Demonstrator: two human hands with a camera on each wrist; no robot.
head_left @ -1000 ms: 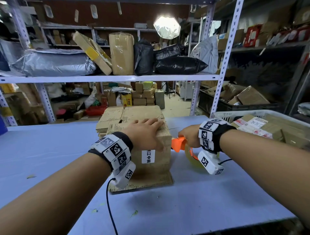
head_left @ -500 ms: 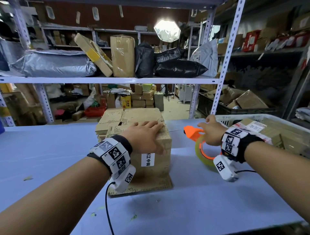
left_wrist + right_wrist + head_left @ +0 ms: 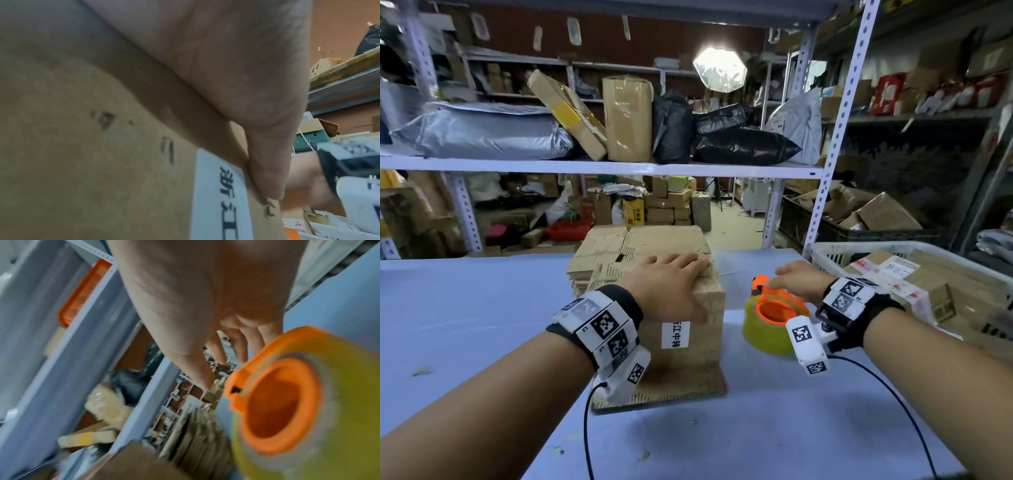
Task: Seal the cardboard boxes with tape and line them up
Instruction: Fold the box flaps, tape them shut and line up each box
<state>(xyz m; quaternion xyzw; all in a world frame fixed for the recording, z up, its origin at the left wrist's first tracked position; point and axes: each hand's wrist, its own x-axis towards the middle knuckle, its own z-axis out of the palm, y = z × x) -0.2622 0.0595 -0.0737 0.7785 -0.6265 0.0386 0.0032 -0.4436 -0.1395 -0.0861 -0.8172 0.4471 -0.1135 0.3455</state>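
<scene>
Spanning the whole near scene, the blue desk [image 3: 465,325] carries everything, with the metal shelving [image 3: 599,168] of parcels behind it and a white basket [image 3: 825,253] of packages at its far right. At the middle of the desk stands the cardboard box [image 3: 688,346], resting on flattened cardboard [image 3: 681,390] with more flat sheets stacked just behind it. The left hand [image 3: 671,287] lies flat over the box's top, fingers straight and thumb down the near face by the white label [image 3: 675,334], probably to keep the flaps shut and the box steady for taping. Just right of the box sits the tape dispenser [image 3: 774,322], orange core up, on the desk. The right hand [image 3: 799,279] hovers over its far edge with fingers relaxed; it appears to grip nothing, though the wrist view is blurred.
</scene>
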